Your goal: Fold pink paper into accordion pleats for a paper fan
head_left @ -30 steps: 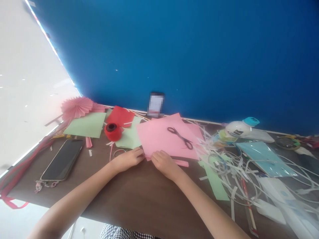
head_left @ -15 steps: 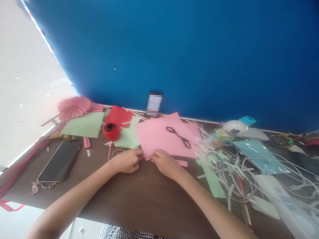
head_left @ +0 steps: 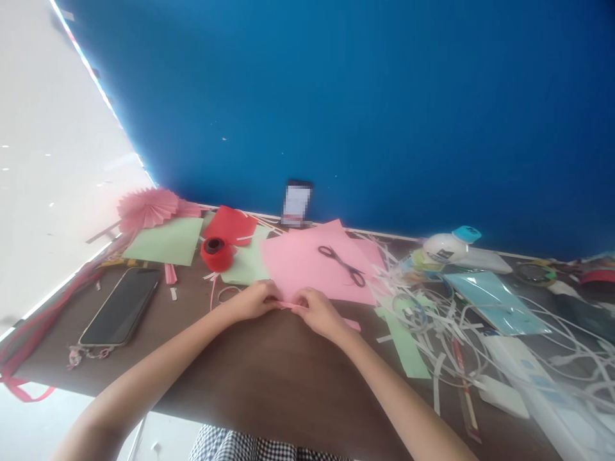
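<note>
While the left hand (head_left: 254, 301) and right hand (head_left: 319, 315) are pinching a pink strip (head_left: 288, 305) in their fingers (head_left: 271, 296), I'm worrying uneven tugging could tear it, scissors (head_left: 343, 262) resting at two o'clock.

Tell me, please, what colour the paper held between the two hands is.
Pink; the head view shows the paper best.

Paper sheets (head_left: 300, 266) are showing pink, the wall (head_left: 336, 115) is showing blue, the ribbon roll (head_left: 218, 259) is showing red, and the garment (head_left: 235, 445) is displaying black-and-white gingham.
</note>
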A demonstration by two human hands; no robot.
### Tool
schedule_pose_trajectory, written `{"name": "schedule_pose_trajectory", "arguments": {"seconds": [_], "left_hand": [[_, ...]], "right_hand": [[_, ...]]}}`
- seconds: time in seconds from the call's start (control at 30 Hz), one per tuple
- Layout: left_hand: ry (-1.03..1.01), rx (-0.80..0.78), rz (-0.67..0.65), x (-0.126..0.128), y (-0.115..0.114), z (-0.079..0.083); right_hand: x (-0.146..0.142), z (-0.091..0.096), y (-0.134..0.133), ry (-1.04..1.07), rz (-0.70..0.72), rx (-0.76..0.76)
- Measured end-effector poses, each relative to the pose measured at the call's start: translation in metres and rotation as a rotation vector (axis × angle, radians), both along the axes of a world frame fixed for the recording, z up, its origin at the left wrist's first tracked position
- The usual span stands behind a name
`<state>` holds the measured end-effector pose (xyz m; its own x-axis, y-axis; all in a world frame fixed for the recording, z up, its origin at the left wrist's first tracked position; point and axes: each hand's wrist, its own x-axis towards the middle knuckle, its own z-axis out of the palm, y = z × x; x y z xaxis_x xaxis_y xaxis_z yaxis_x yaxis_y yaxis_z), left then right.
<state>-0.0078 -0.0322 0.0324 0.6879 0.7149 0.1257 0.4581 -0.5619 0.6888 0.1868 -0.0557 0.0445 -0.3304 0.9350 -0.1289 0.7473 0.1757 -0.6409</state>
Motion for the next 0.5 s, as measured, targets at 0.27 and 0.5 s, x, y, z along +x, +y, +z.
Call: {"name": "schedule_pose_trajectory", "arguments": {"seconds": [0.27, 0.5], "left_hand": [[0.084, -0.203, -0.011, -0.004, 0.004, 0.022], [0.081, -0.436, -0.114, -0.010, 0.016, 0.032]], "right_hand": [[0.021, 0.030, 0.001, 0.244, 0.054, -0.245], [0.030, 0.042, 0.001, 0.211, 0.152, -0.371]]}}
